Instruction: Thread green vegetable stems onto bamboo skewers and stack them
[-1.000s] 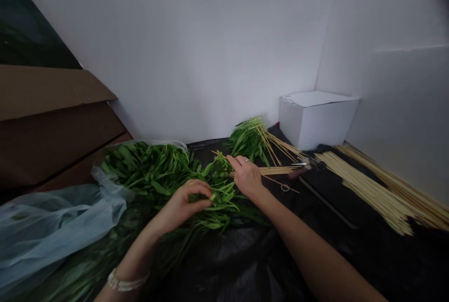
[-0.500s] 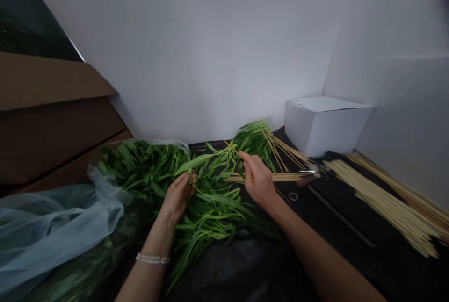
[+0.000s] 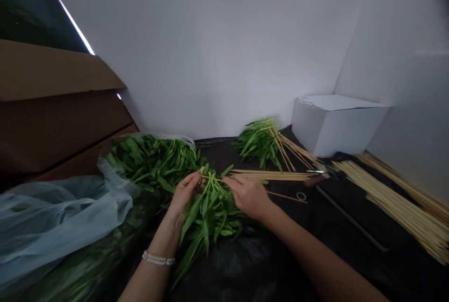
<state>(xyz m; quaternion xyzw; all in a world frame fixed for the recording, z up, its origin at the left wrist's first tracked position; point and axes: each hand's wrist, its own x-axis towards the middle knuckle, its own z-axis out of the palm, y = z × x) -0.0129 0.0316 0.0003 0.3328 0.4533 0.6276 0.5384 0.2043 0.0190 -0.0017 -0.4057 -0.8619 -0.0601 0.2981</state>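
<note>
A thin bamboo skewer (image 3: 214, 179) runs between my two hands, with pale green stems threaded on it and long leaves (image 3: 206, 213) hanging below. My right hand (image 3: 247, 195) is closed around the skewer on the right. At its left end, my left hand (image 3: 185, 192) pinches a leafy stem close to the tip; the exact grip is partly hidden by the fingers. Under the hands lie more loose green leaves (image 3: 224, 225) on the black plastic sheet (image 3: 242, 264). A clear plastic bag (image 3: 115, 171) full of leaves stands to the left of my left hand.
Behind lies a bunch of leaves on skewers (image 3: 257, 138). Loose skewers (image 3: 280, 176), pruning shears (image 3: 317, 178) and a small ring (image 3: 300, 196) lie right of my hands. Farther right are a bundle of sticks (image 3: 396, 208) and a white box (image 3: 336, 124). A cardboard box (image 3: 52, 119) stands left.
The skewer has come down and turned nearly level, its leaves now hanging downward. My hands have drawn closer together, the left one moving up to the skewer's tip. The view has shifted slightly.
</note>
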